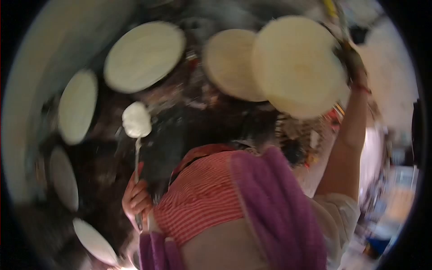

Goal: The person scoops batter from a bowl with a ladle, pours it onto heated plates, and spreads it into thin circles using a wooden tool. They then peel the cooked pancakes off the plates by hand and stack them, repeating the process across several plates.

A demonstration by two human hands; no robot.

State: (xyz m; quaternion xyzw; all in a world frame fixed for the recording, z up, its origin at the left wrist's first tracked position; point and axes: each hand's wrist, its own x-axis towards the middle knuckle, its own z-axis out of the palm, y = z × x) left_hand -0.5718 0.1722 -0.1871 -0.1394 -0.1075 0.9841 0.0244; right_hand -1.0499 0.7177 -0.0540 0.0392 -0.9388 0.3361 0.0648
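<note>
My left hand is closed around the thin handle of a ladle, whose head is heaped with a white, glossy substance. At the upper right, my right hand is closed at the edge of a large pale round disc. Blur hides its exact finger positions. A long yellowish object extends above this hand. The large disc overlaps a tan disc to its left. Another pale oval disc lies above the ladle.
More discs line the left side: a pale one, a greyer one and one lower down. A curved pale wall borders them. A dark patterned object lies below the large disc. Blurred items stand at the far right.
</note>
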